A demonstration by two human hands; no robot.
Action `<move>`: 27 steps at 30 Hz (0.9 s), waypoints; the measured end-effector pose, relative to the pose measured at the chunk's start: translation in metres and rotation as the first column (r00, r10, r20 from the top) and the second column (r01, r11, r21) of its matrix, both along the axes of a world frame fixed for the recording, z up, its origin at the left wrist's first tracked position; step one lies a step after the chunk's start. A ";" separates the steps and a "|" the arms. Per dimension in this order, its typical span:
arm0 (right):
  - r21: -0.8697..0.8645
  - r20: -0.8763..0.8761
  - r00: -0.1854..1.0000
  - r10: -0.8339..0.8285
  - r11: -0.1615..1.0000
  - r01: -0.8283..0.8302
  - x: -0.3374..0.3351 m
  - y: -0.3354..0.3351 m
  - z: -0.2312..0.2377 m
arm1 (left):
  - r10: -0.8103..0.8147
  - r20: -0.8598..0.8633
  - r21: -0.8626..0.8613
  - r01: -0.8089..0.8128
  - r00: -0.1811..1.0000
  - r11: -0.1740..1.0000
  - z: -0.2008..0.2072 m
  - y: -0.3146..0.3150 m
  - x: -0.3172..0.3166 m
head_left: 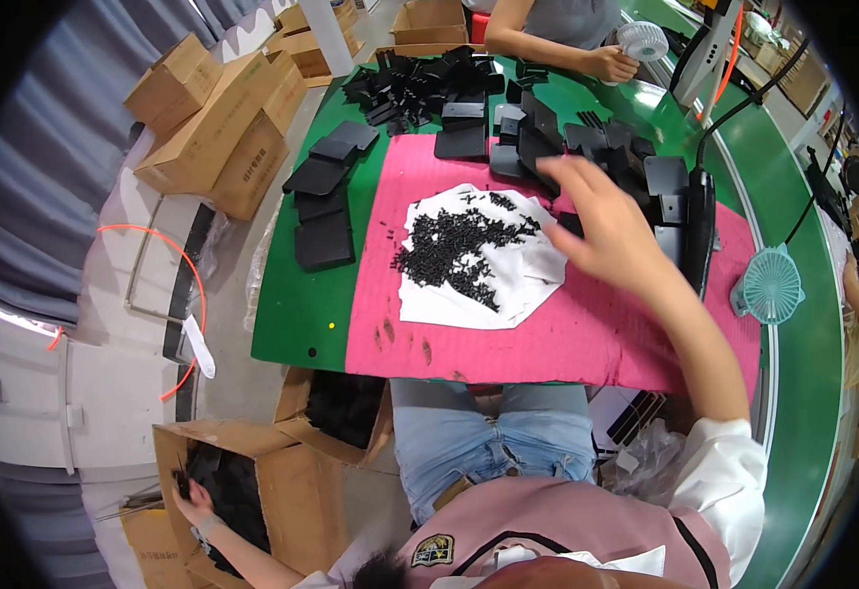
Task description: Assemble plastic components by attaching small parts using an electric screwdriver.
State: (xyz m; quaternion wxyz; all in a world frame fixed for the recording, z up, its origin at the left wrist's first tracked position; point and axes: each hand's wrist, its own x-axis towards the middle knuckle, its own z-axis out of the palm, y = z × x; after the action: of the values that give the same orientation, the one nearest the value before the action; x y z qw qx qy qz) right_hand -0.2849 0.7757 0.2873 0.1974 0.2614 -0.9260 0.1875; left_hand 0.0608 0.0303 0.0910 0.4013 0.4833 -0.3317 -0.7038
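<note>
My right hand [601, 224] is over the right side of the pink mat [567, 353], fingers apart and holding nothing. Just left of it, a white cloth [528, 294] carries a heap of small black screws [439, 245]. Flat black plastic parts [523, 147] lie beyond my fingertips, partly hidden by the hand. To the right of that hand hangs a black electric screwdriver [701, 231]. Down at the lower left, my left hand [196, 508] is closed on a black plastic part [182, 483] at the open cardboard box [297, 491], which holds more black parts.
More black plates [323, 236] lie on the green tabletop [292, 314] at left, with a black pile [415, 88] behind. A co-worker's hand [614, 65] is at a white fan [643, 41]. A teal fan [771, 285] stands at right. Cartons [209, 128] are stacked at far left.
</note>
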 end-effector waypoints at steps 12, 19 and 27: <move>0.165 0.042 0.894 -0.446 0.885 0.434 -0.086 -0.014 -0.043 | 0.098 0.167 -0.296 -0.045 0.981 0.954 -0.003 0.061 -0.077; -0.061 -0.160 0.919 -0.361 0.932 0.356 -0.058 -0.002 -0.027 | -0.560 0.334 -0.787 0.552 0.758 0.277 0.137 0.314 -0.293; 0.302 -0.117 0.920 -0.374 0.869 0.392 0.117 -0.009 -0.008 | -0.350 0.742 -0.594 0.319 0.571 -0.739 0.160 0.510 -0.366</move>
State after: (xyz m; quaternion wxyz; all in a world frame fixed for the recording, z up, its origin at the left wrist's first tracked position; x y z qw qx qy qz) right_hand -0.1677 0.7663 0.2794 0.2112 0.1061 -0.9715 -0.0149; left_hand -0.3054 0.5401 0.2509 0.2136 -0.3106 -0.9093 -0.1763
